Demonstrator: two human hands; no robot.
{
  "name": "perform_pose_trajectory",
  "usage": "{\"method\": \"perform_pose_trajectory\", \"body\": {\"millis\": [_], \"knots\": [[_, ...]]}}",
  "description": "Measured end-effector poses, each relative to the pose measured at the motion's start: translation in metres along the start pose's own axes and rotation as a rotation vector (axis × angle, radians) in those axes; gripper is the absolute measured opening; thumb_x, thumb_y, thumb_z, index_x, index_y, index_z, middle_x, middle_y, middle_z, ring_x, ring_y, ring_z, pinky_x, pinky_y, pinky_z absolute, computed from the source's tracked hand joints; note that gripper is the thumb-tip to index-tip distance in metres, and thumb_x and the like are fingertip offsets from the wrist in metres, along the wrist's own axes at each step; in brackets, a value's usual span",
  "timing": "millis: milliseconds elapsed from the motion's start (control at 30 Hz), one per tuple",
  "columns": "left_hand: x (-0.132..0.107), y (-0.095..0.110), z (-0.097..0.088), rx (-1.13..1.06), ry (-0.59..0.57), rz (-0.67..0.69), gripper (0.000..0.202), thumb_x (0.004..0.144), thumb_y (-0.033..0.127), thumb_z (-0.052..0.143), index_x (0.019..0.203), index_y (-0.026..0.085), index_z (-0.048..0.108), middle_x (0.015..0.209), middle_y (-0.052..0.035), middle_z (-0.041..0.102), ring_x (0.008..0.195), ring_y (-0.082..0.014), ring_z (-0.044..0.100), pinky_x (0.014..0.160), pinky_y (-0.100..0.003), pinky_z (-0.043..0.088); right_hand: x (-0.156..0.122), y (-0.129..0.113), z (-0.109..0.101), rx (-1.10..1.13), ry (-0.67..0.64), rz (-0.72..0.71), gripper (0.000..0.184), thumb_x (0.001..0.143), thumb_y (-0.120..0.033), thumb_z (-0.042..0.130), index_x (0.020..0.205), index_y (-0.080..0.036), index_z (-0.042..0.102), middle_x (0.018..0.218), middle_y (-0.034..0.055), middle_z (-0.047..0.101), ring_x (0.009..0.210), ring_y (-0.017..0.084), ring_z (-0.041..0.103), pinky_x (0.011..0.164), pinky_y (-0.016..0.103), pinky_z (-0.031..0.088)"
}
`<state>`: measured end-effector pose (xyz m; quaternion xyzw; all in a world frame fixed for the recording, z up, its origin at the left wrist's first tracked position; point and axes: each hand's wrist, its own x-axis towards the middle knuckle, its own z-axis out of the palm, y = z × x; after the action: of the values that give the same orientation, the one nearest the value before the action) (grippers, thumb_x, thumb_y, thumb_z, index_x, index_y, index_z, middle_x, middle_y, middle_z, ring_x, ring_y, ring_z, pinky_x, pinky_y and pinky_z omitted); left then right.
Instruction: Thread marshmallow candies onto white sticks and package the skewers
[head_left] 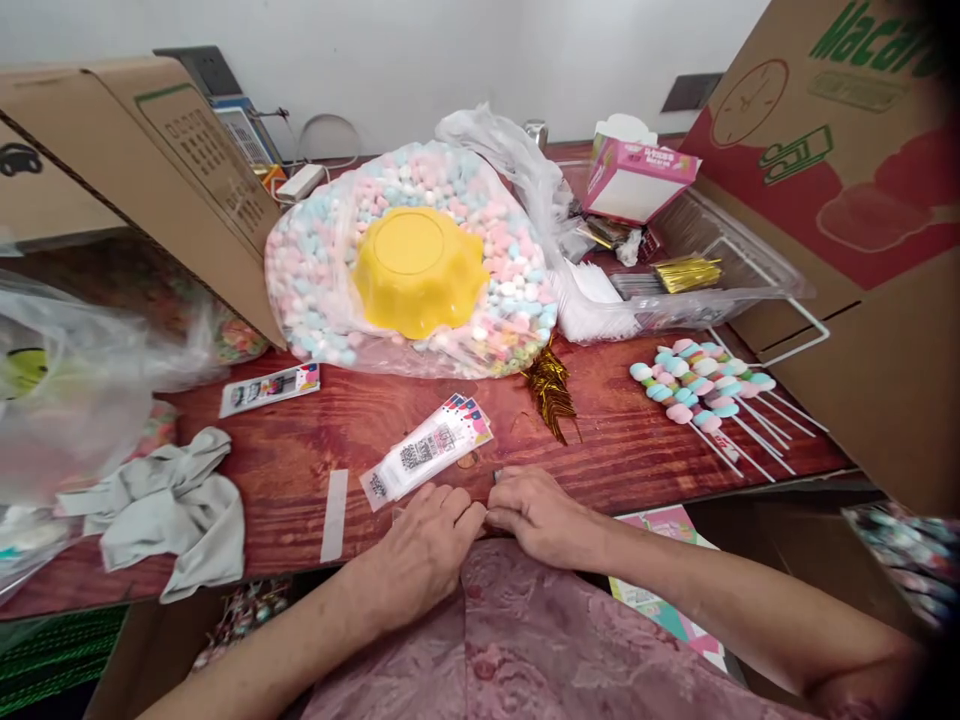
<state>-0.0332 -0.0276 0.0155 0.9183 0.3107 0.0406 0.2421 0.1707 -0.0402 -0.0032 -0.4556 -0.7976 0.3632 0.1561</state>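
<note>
At the table's front edge my left hand and my right hand meet, both with curled fingers. Whatever is between them is too hidden to make out. Just beyond my left hand lies a fanned stack of printed clear sleeves. A bunch of gold twist ties rests farther back. To the right, marshmallow skewers lie in a pile, their white sticks pointing toward me. Behind these, an upturned yellow bowl sits on a large clear bag of pastel marshmallows.
Cardboard boxes stand at left and right. A clear plastic bin holds more gold ties, with a pink carton behind. A grey cloth, a white strip and another printed packet lie leftward.
</note>
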Motion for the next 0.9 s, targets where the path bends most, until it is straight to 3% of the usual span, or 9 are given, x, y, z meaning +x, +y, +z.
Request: {"method": "perform_pose_trajectory", "body": {"millis": [100, 167, 300, 400, 533, 600, 667, 767, 900], "knots": [[-0.004, -0.002, 0.008, 0.141, 0.176, 0.120, 0.029, 0.092, 0.009, 0.034, 0.087, 0.015, 0.062, 0.084, -0.0077, 0.060, 0.077, -0.0193, 0.051, 0.074, -0.034, 0.044, 0.002, 0.007, -0.008, 0.403, -0.144, 0.174, 0.029, 0.090, -0.021, 0.050, 0.063, -0.016, 0.058, 0.055, -0.0024, 0.055, 0.054, 0.010, 0.048, 0.056, 0.024, 0.033], [-0.004, -0.006, 0.008, 0.057, 0.265, 0.068, 0.029, 0.094, 0.013, 0.035, 0.083, 0.015, 0.062, 0.079, -0.0066, 0.060, 0.074, -0.0178, 0.052, 0.072, -0.032, 0.043, 0.004, 0.016, -0.022, 0.364, -0.022, 0.129, 0.030, 0.093, -0.023, 0.050, 0.067, -0.016, 0.061, 0.061, -0.0008, 0.060, 0.059, 0.011, 0.052, 0.060, 0.025, 0.036], [0.001, -0.011, 0.004, -0.476, 0.264, -0.187, 0.035, 0.097, 0.025, 0.042, 0.069, 0.015, 0.060, 0.068, -0.0015, 0.055, 0.066, -0.0120, 0.050, 0.065, -0.026, 0.040, 0.014, 0.043, -0.056, -0.301, 0.455, -0.005, 0.017, 0.093, -0.024, 0.056, 0.088, -0.018, 0.071, 0.092, 0.0063, 0.070, 0.093, 0.020, 0.052, 0.080, 0.036, 0.033], [0.007, -0.010, 0.004, -1.038, 0.239, -0.432, 0.029, 0.086, 0.036, 0.058, 0.068, 0.014, 0.061, 0.065, 0.0004, 0.054, 0.056, -0.0089, 0.049, 0.052, -0.021, 0.037, 0.029, 0.055, -0.064, -0.721, 0.426, 0.037, 0.015, 0.088, -0.014, 0.057, 0.084, -0.018, 0.071, 0.093, 0.0084, 0.069, 0.096, 0.024, 0.045, 0.079, 0.040, 0.024], [0.013, -0.007, 0.005, -1.558, 0.290, -0.673, 0.032, 0.071, 0.043, 0.073, 0.075, 0.013, 0.063, 0.069, -0.0019, 0.060, 0.048, -0.0085, 0.051, 0.034, -0.016, 0.027, 0.041, 0.060, -0.054, -0.933, 0.264, 0.032, 0.014, 0.078, -0.005, 0.055, 0.072, -0.015, 0.064, 0.087, 0.0106, 0.065, 0.091, 0.024, 0.042, 0.074, 0.040, 0.020], [0.014, -0.008, 0.004, -1.689, 0.351, -0.669, 0.033, 0.067, 0.040, 0.078, 0.075, 0.012, 0.064, 0.072, -0.0027, 0.062, 0.052, -0.0096, 0.057, 0.038, -0.017, 0.038, 0.040, 0.057, -0.049, -0.980, 0.290, 0.017, 0.013, 0.076, -0.004, 0.054, 0.073, -0.014, 0.062, 0.085, 0.0113, 0.064, 0.089, 0.024, 0.042, 0.072, 0.039, 0.020], [0.016, -0.008, 0.003, -1.760, 0.367, -0.653, 0.033, 0.065, 0.038, 0.080, 0.077, 0.012, 0.065, 0.073, -0.0030, 0.064, 0.057, -0.0106, 0.060, 0.047, -0.021, 0.048, 0.034, 0.050, -0.044, -1.004, 0.365, -0.023, 0.015, 0.075, -0.002, 0.052, 0.073, -0.014, 0.060, 0.079, 0.0110, 0.063, 0.085, 0.024, 0.042, 0.070, 0.038, 0.021], [0.022, -0.004, 0.002, -1.765, 0.279, -0.617, 0.036, 0.066, 0.041, 0.079, 0.082, 0.011, 0.068, 0.071, -0.0026, 0.064, 0.053, -0.0101, 0.060, 0.049, -0.021, 0.049, 0.020, 0.032, -0.032, -0.972, 0.465, -0.149, 0.019, 0.079, -0.001, 0.048, 0.072, -0.016, 0.057, 0.070, 0.0090, 0.059, 0.074, 0.022, 0.041, 0.068, 0.037, 0.023], [0.032, 0.000, 0.003, -1.751, 0.183, -0.532, 0.032, 0.063, 0.039, 0.081, 0.073, 0.012, 0.067, 0.062, 0.0002, 0.061, 0.049, -0.0082, 0.057, 0.049, -0.020, 0.047, 0.005, 0.011, -0.011, -0.695, 0.507, -0.351, 0.023, 0.087, -0.007, 0.044, 0.070, -0.018, 0.056, 0.063, 0.0058, 0.055, 0.065, 0.019, 0.039, 0.064, 0.034, 0.027]]}}
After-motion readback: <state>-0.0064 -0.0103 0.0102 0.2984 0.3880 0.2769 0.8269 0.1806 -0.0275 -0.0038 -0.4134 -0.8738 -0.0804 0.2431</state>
